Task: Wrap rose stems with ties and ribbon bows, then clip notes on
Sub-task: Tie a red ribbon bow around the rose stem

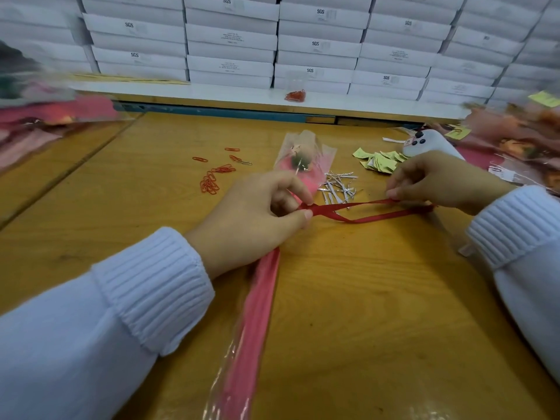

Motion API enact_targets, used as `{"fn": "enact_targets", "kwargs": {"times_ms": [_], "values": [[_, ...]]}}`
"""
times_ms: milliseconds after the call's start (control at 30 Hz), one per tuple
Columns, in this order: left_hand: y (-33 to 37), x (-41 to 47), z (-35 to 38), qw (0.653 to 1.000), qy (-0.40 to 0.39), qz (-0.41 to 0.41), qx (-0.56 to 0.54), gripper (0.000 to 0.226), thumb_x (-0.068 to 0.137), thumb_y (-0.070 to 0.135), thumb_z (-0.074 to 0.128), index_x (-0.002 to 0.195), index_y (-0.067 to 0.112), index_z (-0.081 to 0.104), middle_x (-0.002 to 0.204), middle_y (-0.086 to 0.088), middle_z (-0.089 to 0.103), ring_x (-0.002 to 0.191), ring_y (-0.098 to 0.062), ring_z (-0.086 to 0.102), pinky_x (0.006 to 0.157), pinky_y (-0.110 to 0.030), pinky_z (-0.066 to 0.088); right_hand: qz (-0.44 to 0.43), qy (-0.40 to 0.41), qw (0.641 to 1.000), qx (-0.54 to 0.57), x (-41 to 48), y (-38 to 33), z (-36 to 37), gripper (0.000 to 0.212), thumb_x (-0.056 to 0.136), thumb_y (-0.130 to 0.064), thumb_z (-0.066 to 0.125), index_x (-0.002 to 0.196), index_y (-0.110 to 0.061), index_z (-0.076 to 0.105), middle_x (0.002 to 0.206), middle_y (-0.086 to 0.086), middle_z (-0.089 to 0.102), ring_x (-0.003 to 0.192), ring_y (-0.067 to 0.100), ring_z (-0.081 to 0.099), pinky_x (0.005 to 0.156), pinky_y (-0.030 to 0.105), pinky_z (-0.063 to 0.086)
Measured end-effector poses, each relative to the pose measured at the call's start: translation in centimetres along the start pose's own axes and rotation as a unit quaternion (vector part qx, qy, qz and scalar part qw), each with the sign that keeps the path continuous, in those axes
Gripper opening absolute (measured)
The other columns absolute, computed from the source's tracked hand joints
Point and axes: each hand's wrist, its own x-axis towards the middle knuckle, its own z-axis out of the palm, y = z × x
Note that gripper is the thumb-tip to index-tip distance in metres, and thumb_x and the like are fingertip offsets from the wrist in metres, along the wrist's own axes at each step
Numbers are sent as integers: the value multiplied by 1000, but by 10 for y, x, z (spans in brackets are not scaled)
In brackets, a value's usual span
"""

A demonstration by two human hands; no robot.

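The left hand (pixel 251 219) curls round the pink-and-clear cellophane-wrapped rose (pixel 259 313), thumb and forefinger pinching the narrow red satin ribbon (pixel 363 214) where it crosses over the stem. The rose lies lengthwise on the yellow wooden desk (pixel 378 298), its head beyond the knuckles and its long sleeve running back under the wrist. The right hand (pixel 436 183), well apart to the right, pinches the ribbon's other end between its fingertips, so the two strands stretch taut between the hands.

Just beyond the ribbon lies a heap of silver twist ties (pixel 336 186). Red paper clips (pixel 212 180) lie scattered beyond the left hand, and small yellow-green paper notes (pixel 378 160) beyond the right. Stacked white cardboard boxes (pixel 315 47) at the back carry "SGS"; their smaller print is unreadable.
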Motion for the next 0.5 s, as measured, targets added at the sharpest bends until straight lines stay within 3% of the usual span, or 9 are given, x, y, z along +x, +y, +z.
{"fn": "enact_targets", "kwargs": {"times_ms": [167, 367, 500], "values": [[0, 0, -1, 1000, -26, -7, 14, 8, 85, 18, 67, 91, 23, 66, 71, 7, 70, 74, -13, 66, 76, -19, 47, 39, 6, 998, -38, 2, 6, -2, 3, 82, -14, 72, 82, -15, 70, 65, 0, 62, 63, 13, 57, 58, 23, 42], [0, 0, -1, 998, -60, -10, 19, 14, 85, 16, 68, 96, 23, 64, 74, 4, 72, 73, -7, 65, 75, -9, 43, 52, -4, 995, -87, 2, 10, -8, 5, 79, -17, 75, 79, -17, 70, 70, 2, 63, 69, 18, 58, 64, 28, 45], [-2, 1, -1, 998, -56, -11, 27, 12, 85, 20, 67, 95, 25, 63, 73, 12, 71, 74, -9, 66, 76, -9, 42, 65, -16, 993, -100, 2, 13, -13, 6, 78, -18, 76, 78, -19, 70, 71, 2, 64, 73, 19, 59, 66, 30, 45]]}}
